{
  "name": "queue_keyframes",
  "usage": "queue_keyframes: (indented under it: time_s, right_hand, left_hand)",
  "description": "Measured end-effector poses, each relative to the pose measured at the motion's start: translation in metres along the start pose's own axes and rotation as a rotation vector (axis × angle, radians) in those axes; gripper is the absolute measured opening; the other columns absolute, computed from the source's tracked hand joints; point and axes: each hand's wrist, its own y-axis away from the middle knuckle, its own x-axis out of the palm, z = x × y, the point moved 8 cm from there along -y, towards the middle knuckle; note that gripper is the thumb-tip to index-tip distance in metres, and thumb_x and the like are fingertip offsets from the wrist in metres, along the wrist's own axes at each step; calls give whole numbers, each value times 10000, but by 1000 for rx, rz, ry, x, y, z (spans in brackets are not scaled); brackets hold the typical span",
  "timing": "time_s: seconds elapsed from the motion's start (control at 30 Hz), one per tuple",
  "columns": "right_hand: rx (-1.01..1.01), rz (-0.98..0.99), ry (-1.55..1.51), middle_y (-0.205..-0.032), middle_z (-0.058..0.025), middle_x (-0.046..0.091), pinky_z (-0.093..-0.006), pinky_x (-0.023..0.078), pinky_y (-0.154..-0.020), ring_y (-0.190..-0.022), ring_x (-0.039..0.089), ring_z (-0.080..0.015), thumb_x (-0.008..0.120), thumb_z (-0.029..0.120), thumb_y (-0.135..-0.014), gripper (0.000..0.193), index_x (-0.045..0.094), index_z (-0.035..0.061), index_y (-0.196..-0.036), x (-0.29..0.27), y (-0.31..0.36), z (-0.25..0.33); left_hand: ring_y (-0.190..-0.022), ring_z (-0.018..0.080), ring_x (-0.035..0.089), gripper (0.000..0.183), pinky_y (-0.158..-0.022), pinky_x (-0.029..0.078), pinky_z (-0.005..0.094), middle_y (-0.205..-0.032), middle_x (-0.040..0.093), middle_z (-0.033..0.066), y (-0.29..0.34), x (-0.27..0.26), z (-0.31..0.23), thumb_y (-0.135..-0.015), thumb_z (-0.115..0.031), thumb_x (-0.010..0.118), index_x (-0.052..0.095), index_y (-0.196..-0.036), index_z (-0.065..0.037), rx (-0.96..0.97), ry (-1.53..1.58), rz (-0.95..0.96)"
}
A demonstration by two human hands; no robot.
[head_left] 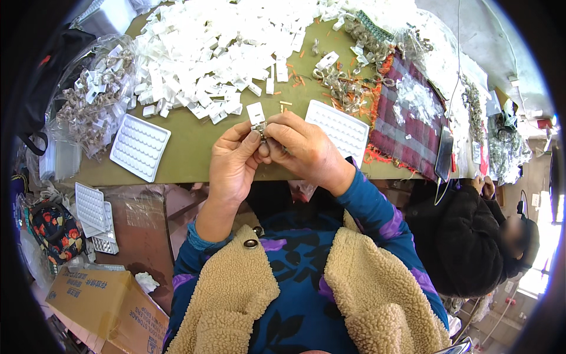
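Observation:
My left hand (236, 159) pinches a small white plastic piece (255, 111), which sticks up above the fingertips. A small metal part (260, 131) sits at the lower end of that piece. My right hand (308, 146) is closed at the same spot, its thumb and fingers pressed round the metal part; the fingertips hide most of it. Just beyond the hands, a couple of small brass-coloured strips (285, 104) lie on the green table (194, 156). A heap of similar white pieces (206, 53) spreads across the far side.
White trays with rows of wells lie left (140, 147) and right (337, 131) of my hands. A clear bag of metal parts (97, 97) stands at left. At right are loose metal clips (342, 85) and a plaid cloth (413, 127). A co-worker (466, 236) in dark clothes sits at right.

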Motion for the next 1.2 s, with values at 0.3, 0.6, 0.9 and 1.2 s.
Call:
queue_keyframes:
  time_s: [0.3, 0.6, 0.9, 1.2]
  right_hand:
    - [-5, 64, -35, -929, -123, 580, -363, 547, -660, -784, 636, -316, 654, -14, -757, 219, 598, 4, -968, 1, -4, -4]
    - [90, -4, -196, -907, -113, 599, -347, 538, -663, -776, 634, -303, 670, -34, -785, 194, 639, 13, -970, -3, -4, -13]
    - [-21, -21, 4, -911, -134, 606, -357, 544, -642, -782, 642, -323, 646, -48, -674, 246, 625, -14, -917, -1, -5, 0]
    - [493, -58, -308, -719, -120, 655, -298, 529, -580, -614, 650, -214, 661, -23, -770, 38, 669, -59, -781, 0, -6, -33]
  left_hand:
    - [-696, 131, 628, 253, -638, 576, 281, -867, 660, 80, -1, 2, -1, -966, -77, 579, 586, -1176, 63, -7, 60, -18]
    - [-717, 127, 584, 201, -623, 530, 285, -886, 640, 66, 2, 2, -1, -971, -96, 574, 608, -1148, -8, -25, 53, 43]
    - [-701, 143, 632, 268, -636, 590, 306, -871, 661, 89, -1, 0, -1, -960, -52, 579, 580, -1198, 71, 37, 14, -26]
    - [-709, 156, 609, 222, -626, 547, 305, -888, 658, 99, 2, -1, -1, -940, -60, 614, 622, -1154, -2, 74, -46, -65]
